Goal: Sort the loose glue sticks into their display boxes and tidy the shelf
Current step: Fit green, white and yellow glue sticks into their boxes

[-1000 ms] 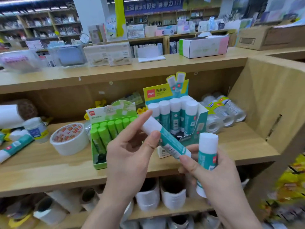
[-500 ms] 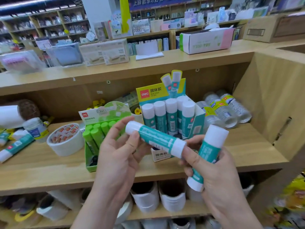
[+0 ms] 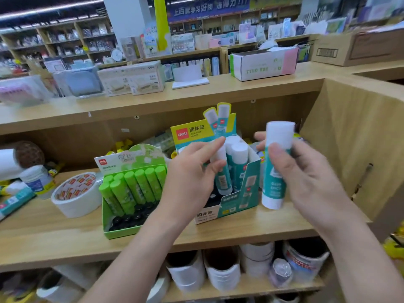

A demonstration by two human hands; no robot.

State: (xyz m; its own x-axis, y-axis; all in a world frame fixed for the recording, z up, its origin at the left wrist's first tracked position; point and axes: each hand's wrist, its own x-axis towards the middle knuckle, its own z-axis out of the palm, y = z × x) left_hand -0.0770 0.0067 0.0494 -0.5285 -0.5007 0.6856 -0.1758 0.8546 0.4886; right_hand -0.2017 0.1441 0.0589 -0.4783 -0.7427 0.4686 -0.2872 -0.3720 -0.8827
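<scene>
Closest, the right hand [image 3: 310, 182] curls thumb and fingers round a fat teal glue stick [image 3: 272, 191], held upright, probably awaiting its turn. Beyond it, the left hand [image 3: 190, 171] pinches a slimmer stick [image 3: 223, 180] cap-up inside the teal display box [image 3: 249, 193], apparently to slot it in; another loose stick [image 3: 15, 201] lies far left.

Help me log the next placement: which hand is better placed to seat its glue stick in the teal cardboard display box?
Probably left. The left hand pinches a slim white-capped teal glue stick tilted inside the teal cardboard display box; the right hand grips a thicker white-capped teal stick outside it.
</scene>
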